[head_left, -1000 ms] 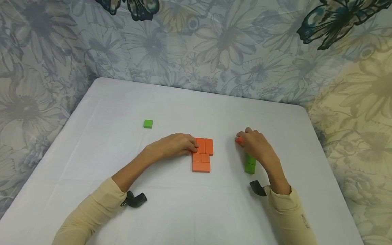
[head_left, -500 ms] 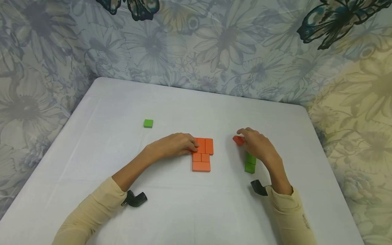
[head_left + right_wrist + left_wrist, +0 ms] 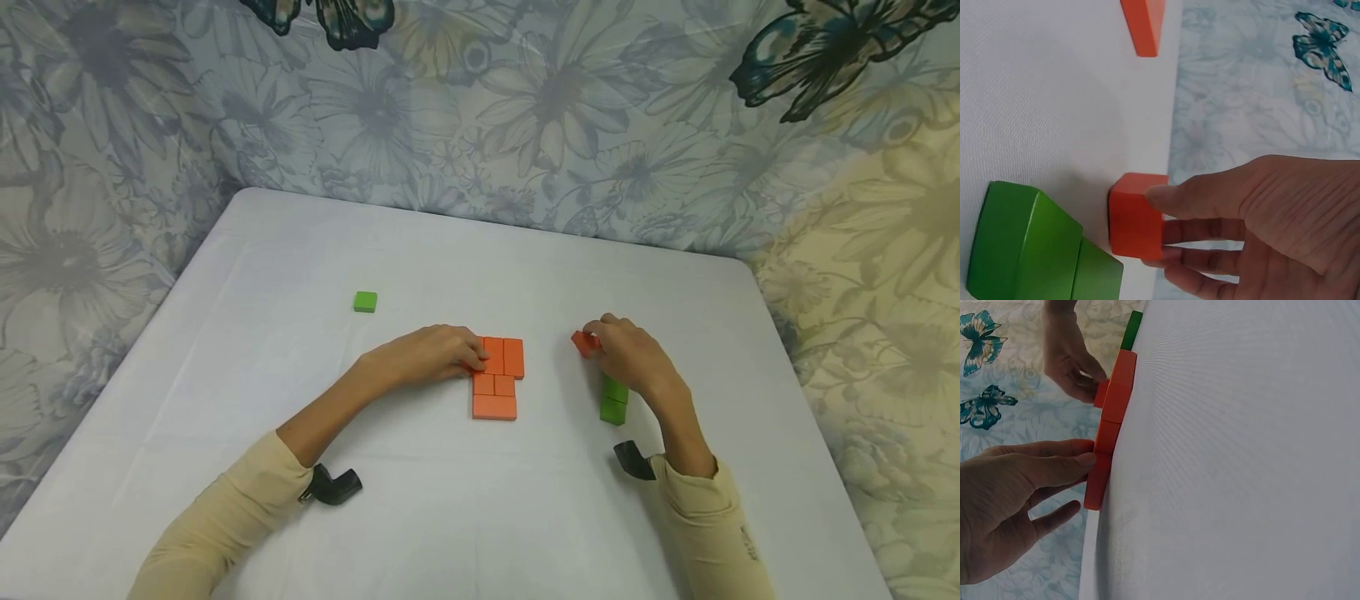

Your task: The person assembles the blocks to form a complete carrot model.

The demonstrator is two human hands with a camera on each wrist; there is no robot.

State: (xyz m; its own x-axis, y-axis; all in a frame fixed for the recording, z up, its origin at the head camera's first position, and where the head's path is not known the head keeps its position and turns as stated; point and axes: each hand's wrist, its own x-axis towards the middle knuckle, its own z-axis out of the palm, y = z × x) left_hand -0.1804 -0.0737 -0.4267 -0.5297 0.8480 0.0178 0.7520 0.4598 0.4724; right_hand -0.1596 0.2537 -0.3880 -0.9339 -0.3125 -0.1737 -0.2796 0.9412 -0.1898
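Flat orange blocks (image 3: 494, 407) lie side by side in a patch at the middle of the white table. At the patch's left edge, my left hand (image 3: 431, 354) holds an orange block with thumb and fingers, covering part of it; in the left wrist view the thumb tip presses near the seam of the orange row (image 3: 1099, 481). To the right of the patch, my right hand (image 3: 633, 354) pinches a separate orange block (image 3: 1135, 219) between thumb and fingers, close to the tabletop. Just below that hand, green blocks (image 3: 613, 407) form a short column, partly hidden by it.
One green block (image 3: 365, 302) sits alone toward the back left of the table (image 3: 300, 250). Black wrist-camera mounts (image 3: 333, 487) stick out from both sleeves, low over the cloth. A floral fabric with butterflies (image 3: 840, 50) hangs behind the table.
Between the first frame and now, the orange block in my right hand has shifted slightly left and turned, showing more beyond the fingers. My left hand stays in place at the patch.
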